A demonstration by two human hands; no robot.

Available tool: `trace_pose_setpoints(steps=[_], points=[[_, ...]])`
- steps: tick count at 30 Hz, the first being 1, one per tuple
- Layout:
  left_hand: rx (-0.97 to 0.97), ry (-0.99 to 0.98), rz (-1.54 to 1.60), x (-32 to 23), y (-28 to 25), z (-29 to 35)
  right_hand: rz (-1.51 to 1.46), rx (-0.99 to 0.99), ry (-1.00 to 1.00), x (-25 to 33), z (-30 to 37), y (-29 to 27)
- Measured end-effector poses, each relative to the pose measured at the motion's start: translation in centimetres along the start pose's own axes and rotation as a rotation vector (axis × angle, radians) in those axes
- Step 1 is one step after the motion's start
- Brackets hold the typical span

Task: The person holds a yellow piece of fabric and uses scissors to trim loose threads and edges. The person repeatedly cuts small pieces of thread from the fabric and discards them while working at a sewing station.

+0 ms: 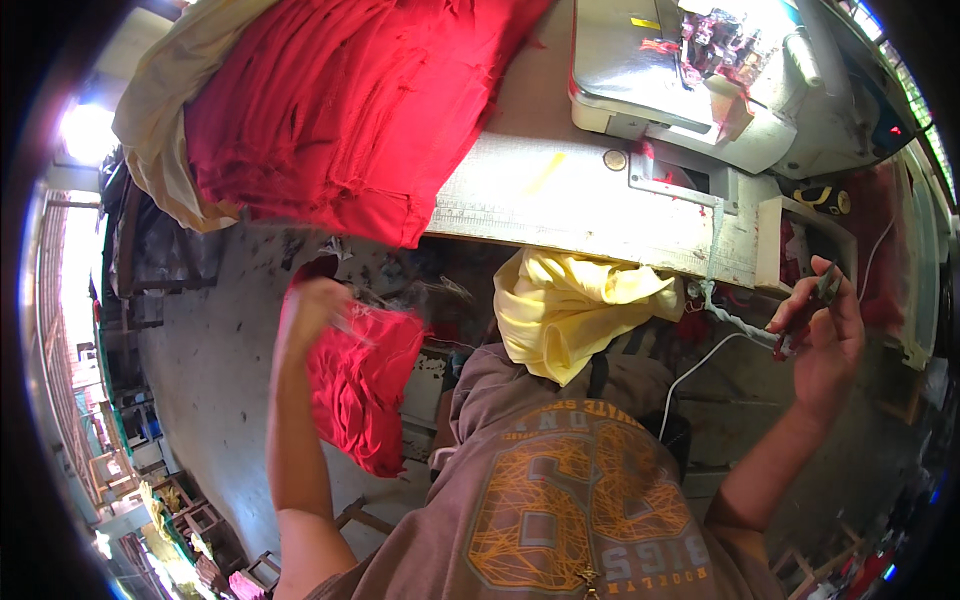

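While my left grip (322, 302) clasps hanging red cloth (368, 390), my right grip (836, 328) holds a dark tool (828, 285) near the tabletop (580, 205).

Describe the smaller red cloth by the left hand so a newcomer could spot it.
Find the pale sewing table across the top, red fabric pile at its left. Below that pile, off the tabletop, the red cloth is at the left hand. Unlike the pile it is smaller; unlike the yellow lap cloth, red.

Can pass freely over the sewing table (520, 185) between the red fabric pile (335, 115) and the sewing machine (645, 65), but meets yellow cloth (570, 315) in front and, farther right, a twisted cord (738, 322).
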State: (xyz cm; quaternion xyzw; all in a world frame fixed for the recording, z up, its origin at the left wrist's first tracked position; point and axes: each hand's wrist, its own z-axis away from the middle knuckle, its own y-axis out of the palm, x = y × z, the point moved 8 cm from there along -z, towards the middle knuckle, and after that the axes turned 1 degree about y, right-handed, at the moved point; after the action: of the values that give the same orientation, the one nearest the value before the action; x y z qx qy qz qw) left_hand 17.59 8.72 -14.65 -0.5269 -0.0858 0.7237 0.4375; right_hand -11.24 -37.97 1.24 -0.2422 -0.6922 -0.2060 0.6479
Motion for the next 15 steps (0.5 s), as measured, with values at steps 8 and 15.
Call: trace_pose_setpoints(steps=[8,15], points=[[-0.149,0.21,0.131,1.4,-8.2,-0.8,-0.015,-0.002,0.038,-0.6,0.0,-0.1],[0.773,0.183,-0.259,-4.3,20.6,5.6,0.026,0.006,0.05,-0.6,-0.1,0.6]])
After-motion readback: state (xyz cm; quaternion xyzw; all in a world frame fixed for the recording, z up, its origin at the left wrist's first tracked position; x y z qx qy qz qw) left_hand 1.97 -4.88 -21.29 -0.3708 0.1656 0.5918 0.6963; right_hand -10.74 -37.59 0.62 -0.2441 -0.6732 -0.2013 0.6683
